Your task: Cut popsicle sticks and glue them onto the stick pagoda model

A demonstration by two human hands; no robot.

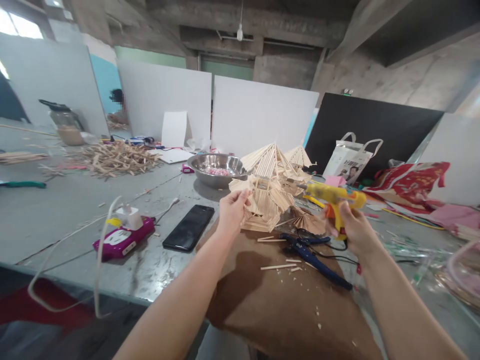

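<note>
A pagoda-like model house (pixel 262 200) built of thin wooden sticks stands on a brown board (pixel 262 305). My left hand (pixel 235 205) is closed at the model's left side, fingertips pinched on its edge. Whether a small loose stick is also between them, I cannot tell. My right hand (pixel 348 222) grips a yellow hot glue gun (pixel 333 194) with an orange trigger, its nozzle aimed left and close to the model's right side. Below the gun lie blue-handled pliers (pixel 318 262) and a fan-shaped brown piece (pixel 305 220). Several cut sticks (pixel 277 267) are scattered on the board.
On the left are a black phone (pixel 189 227), a purple power strip (pixel 125 237) with a white charger and cable, and a heap of sticks (pixel 118 159). A steel bowl (pixel 217 170) stands behind the model. A white bag (pixel 348 157) and red packaging (pixel 408 182) are at right.
</note>
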